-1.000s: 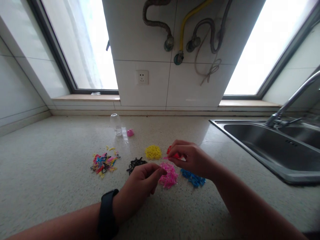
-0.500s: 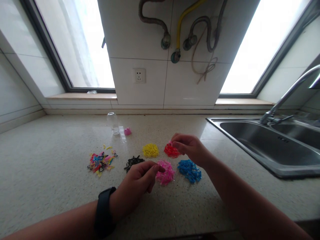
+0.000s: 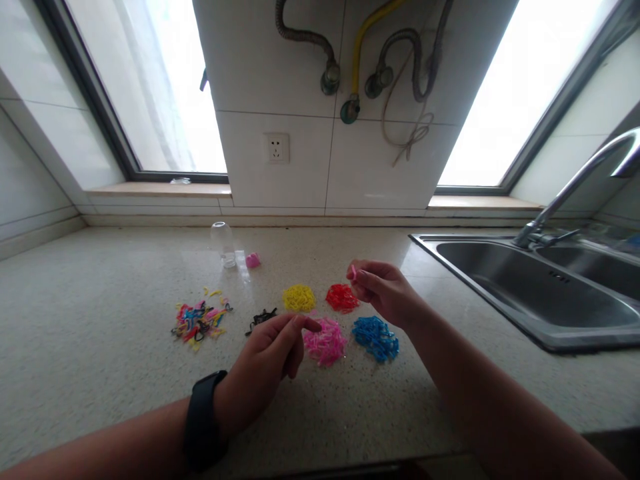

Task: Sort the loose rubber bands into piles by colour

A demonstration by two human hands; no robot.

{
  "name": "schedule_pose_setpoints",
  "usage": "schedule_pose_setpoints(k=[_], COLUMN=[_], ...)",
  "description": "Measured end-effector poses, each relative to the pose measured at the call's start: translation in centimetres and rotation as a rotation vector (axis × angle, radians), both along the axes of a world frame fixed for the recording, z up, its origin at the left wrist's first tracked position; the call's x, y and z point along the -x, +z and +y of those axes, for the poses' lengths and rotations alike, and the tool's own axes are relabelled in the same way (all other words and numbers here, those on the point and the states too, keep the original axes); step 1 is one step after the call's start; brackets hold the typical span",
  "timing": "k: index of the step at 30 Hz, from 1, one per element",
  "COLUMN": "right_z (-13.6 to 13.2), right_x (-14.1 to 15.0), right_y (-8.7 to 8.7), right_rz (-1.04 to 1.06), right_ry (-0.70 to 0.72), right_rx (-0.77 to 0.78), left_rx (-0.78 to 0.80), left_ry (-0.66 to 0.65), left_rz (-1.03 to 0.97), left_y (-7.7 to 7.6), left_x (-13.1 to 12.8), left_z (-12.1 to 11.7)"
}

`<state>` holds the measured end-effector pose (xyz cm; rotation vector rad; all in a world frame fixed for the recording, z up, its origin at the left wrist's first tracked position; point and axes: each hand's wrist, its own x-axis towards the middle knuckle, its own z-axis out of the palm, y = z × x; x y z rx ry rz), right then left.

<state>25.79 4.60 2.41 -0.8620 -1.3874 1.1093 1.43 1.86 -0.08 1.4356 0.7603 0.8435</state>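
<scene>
My right hand [image 3: 384, 292] is raised beside the red pile of small rubber bands [image 3: 342, 298], with a pink rubber band [image 3: 355, 272] pinched between thumb and index finger. Over the left edge of the pink pile of rubber bands [image 3: 327, 343] is my left hand [image 3: 265, 363]. Its thumb lies against the index finger and the other fingers curl under; anything between them is hidden. Black rubber bands [image 3: 260, 320] are partly covered by this hand. Yellow rubber bands [image 3: 299, 298] lie behind it, and blue ones [image 3: 376, 339] to the right of the pink pile.
A mixed-colour heap of rubber bands [image 3: 200, 323] spreads at the left. Behind it stand a clear plastic bottle [image 3: 223, 245] and a pink cap [image 3: 253, 260]. The steel sink [image 3: 480, 297] with its tap [image 3: 575, 187] is at the right. A socket [image 3: 277, 148] is on the wall.
My right hand has lifted slightly up and right off the red pile, so the pink band shows clearly. My left hand has shifted slightly left over the pink pile.
</scene>
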Motion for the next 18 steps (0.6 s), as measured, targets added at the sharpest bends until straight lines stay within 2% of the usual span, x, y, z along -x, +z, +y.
schedule_pose_setpoints(k=[8, 14, 18], right_z=[-0.1, -1.2, -1.4], right_x=[-0.2, 0.8, 1.3], right_y=[0.0, 1.0, 1.2], right_rz=[-0.015, -0.209, -0.276], right_ry=[0.036, 0.233, 0.297], right_rx=[-0.026, -0.136, -0.191], left_rx=[0.024, -0.019, -0.031], left_ry=[-0.006, -0.003, -0.004], left_rz=[-0.047, -0.012, -0.026], left_y=[0.0, 0.1, -0.2], left_x=[0.0, 0.1, 0.1], left_z=[0.0, 0.0, 0.2])
